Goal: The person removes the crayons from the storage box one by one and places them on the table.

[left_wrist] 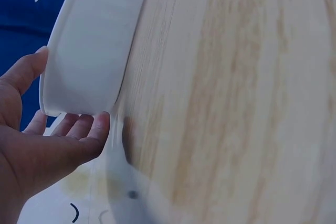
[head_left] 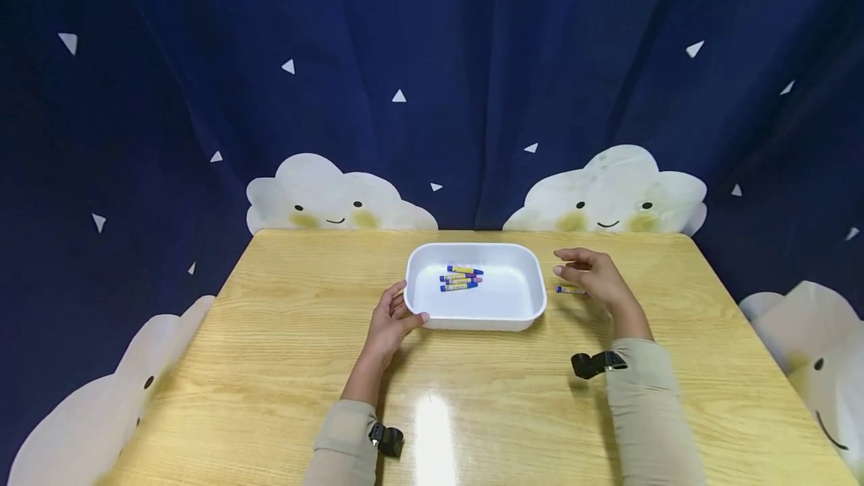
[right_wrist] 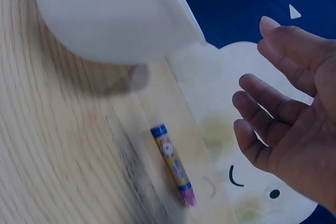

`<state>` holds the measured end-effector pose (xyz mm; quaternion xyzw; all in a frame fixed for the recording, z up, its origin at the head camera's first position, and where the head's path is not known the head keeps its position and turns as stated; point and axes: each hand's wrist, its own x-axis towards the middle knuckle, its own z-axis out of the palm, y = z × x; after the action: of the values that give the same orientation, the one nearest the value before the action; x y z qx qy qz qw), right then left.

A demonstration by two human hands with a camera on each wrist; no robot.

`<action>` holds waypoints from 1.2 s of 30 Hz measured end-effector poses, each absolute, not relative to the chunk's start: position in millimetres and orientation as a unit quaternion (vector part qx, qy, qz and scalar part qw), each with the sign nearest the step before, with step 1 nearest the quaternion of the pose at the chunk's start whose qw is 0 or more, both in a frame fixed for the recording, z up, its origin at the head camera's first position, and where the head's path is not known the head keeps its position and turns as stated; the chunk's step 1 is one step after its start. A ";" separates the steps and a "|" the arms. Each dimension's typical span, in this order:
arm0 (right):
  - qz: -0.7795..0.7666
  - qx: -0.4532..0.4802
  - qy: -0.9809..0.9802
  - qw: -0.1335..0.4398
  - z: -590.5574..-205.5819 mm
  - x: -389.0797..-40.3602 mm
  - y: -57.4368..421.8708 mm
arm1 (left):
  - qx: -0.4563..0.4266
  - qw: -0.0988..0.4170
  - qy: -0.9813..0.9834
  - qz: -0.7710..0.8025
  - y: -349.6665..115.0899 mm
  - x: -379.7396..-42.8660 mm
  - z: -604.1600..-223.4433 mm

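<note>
A white rectangular tray sits on the wooden table with several crayons lying together in its left half. My left hand grips the tray's near left corner, thumb on the front side and fingers along the left end; the left wrist view also shows this hand against the tray wall. To the right of the tray, my right hand hovers with loosely bent fingers and nothing between them. Below it lies one crayon, yellow-wrapped with blue bands and a pinkish-purple tip, partly covered by the hand in the head view.
The light wooden table spreads out on both sides of the tray. Behind it hangs a dark blue curtain with white triangles and smiling clouds along the table's back edge. Each wrist carries a small black camera.
</note>
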<state>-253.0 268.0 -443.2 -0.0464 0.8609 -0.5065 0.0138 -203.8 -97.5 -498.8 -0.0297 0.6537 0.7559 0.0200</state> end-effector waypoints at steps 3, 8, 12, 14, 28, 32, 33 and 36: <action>-0.511 -0.057 0.858 0.013 -440.3 -255.2 260.8 | -0.032 0.021 0.653 0.757 -97.2 -204.7 -498.1; -0.522 -0.067 0.850 0.028 -438.5 -258.9 248.5 | -0.035 0.023 0.651 0.758 -96.1 -203.5 -498.2; -0.533 -0.079 0.842 0.036 -436.7 -264.5 239.1 | -0.028 0.023 0.651 0.758 -95.5 -203.5 -497.5; -0.536 -0.090 0.839 0.037 -434.9 -267.1 233.1 | -0.028 0.023 0.651 0.758 -95.8 -203.8 -496.7; -0.545 -0.088 0.832 0.058 -450.7 -282.8 189.0 | -0.024 0.026 0.648 0.761 -98.4 -203.2 -498.7; -0.560 -0.074 0.824 0.056 -459.3 -288.8 179.3 | -0.019 0.034 0.643 0.765 -98.9 -200.9 -491.3; -0.562 -0.071 0.822 0.057 -461.2 -290.0 176.9 | -0.017 0.035 0.643 0.765 -98.7 -199.8 -488.2; -0.573 -0.049 0.816 0.063 -466.0 -293.0 170.1 | -0.012 0.035 0.645 0.763 -97.7 -196.8 -481.4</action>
<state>-293.0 170.1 -466.0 -0.0493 0.8158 -0.5727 0.0631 -196.8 -97.7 -481.4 -0.0123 0.6453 0.7630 0.0346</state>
